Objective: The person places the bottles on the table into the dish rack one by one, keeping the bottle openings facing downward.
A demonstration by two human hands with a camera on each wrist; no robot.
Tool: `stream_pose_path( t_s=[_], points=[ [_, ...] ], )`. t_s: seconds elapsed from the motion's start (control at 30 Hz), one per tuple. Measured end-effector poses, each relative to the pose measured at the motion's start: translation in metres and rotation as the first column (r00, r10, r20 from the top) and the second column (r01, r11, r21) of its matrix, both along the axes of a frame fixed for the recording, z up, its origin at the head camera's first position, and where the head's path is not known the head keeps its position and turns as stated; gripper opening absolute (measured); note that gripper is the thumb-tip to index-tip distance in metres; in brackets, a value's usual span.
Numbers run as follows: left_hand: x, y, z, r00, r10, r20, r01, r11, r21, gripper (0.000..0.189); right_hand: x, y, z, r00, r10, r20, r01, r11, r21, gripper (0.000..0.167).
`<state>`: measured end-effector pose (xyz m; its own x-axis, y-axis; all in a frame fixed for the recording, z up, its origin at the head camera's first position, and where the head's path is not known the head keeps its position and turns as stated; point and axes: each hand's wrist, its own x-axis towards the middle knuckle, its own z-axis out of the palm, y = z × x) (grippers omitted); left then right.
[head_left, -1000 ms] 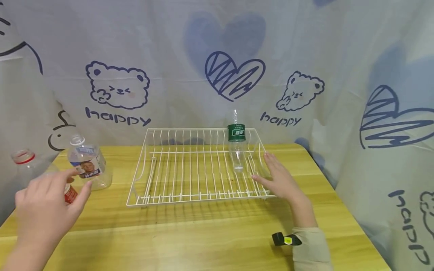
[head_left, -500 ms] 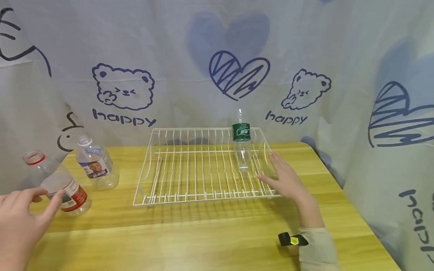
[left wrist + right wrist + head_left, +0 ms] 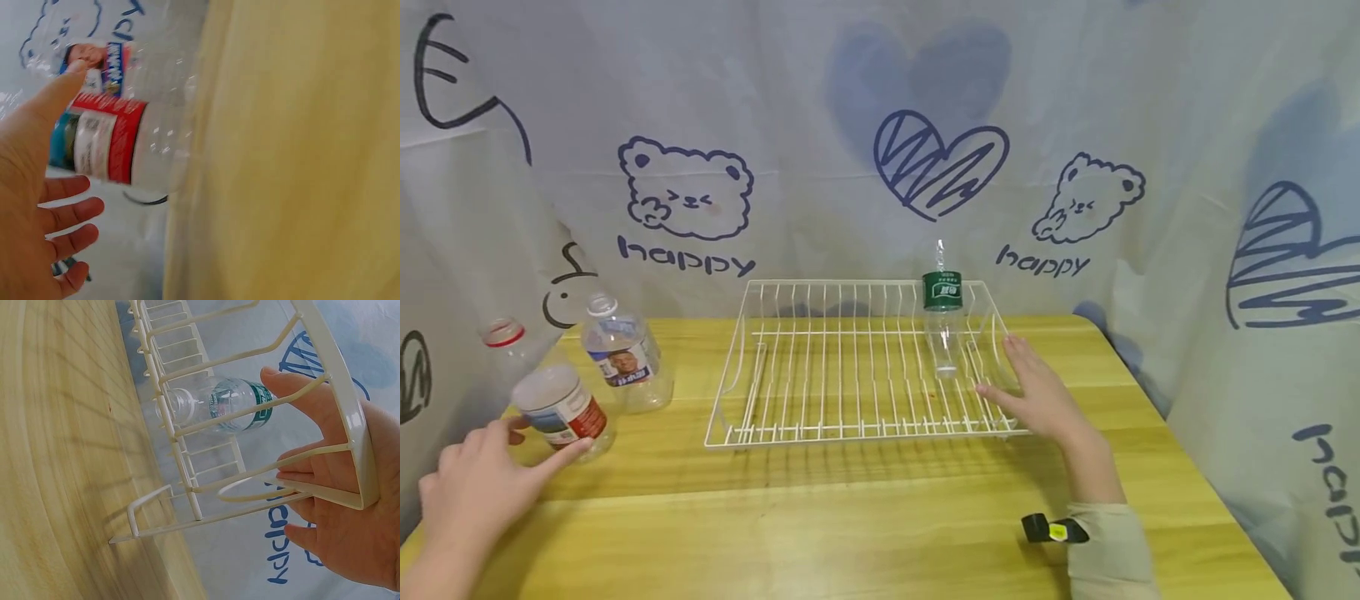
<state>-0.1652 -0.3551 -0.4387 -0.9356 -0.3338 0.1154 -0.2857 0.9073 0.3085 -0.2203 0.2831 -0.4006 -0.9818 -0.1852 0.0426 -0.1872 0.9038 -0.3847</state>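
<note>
My left hand (image 3: 482,483) is beside a clear plastic bottle (image 3: 568,417) with a red and white label and red neck ring. Its thumb and fingers are spread around the near side of this bottle; in the left wrist view (image 3: 94,137) contact is unclear. My right hand (image 3: 1045,396) lies at the right end of a white wire dish rack (image 3: 850,433), fingers extended along its side, thumb over the front corner. Inside the rack, a clear bottle with a green label (image 3: 942,292) stands neck down between the wires.
Another capless clear bottle (image 3: 628,358) with a picture label stands upright behind the red-labelled one. The wooden table (image 3: 820,517) ends at a printed curtain (image 3: 805,167) behind. A black strap piece (image 3: 1052,529) with a yellow mark sits at my right wrist.
My left hand has drawn back from near the picture-label bottle, then come in low beside the red-labelled bottle. My right hand stays by the rack. The head view has shifted slightly left.
</note>
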Motion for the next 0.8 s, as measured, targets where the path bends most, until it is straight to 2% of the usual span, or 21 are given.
stream_pose_path(
  t_s=[0.17,0.43,0.6,0.8],
  points=[
    [-0.005,0.005,-0.004,0.999,-0.012,0.04,0.011,0.999,0.047,0.1,0.002,0.0,0.001,1.0,0.003,0.01,-0.003,1.0,-0.009,0.095],
    [-0.013,0.006,-0.009,0.996,-0.088,-0.007,0.088,0.991,0.101,0.092,0.003,0.0,0.003,1.0,-0.004,-0.001,0.004,1.0,-0.008,0.094],
    [-0.017,0.003,-0.014,0.992,-0.13,0.007,0.127,0.981,0.149,0.088,0.003,0.001,0.003,1.0,-0.003,0.008,0.003,1.0,-0.012,0.094],
    [-0.022,0.0,-0.013,0.992,-0.126,0.03,0.119,0.977,0.178,0.088,0.004,0.0,0.003,1.0,0.01,0.004,-0.009,1.0,-0.027,0.094]
  ],
)
